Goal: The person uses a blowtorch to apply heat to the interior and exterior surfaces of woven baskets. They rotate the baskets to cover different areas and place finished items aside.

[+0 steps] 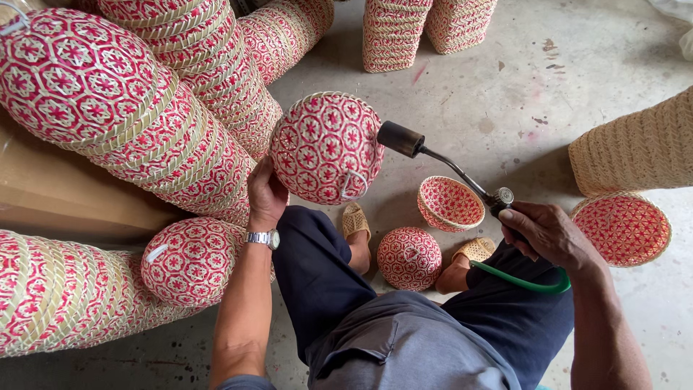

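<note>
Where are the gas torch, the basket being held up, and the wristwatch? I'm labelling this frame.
gas torch point(401, 139), head view, on its dark nozzle.
held basket point(325, 148), head view, on its woven bottom.
wristwatch point(263, 237), head view, on its metal band.

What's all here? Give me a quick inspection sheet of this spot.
Surface: grey concrete floor, stained.
Job's things: red-and-straw woven basket, bottom outward; torch, nozzle beside it.
Clutter: stacks of nested baskets; two small baskets by the feet; plain straw basket.
Hands: left hand holds the basket; right hand grips the torch handle.
Cables: green hose from the torch.
Surroundings: cardboard at left.
</note>
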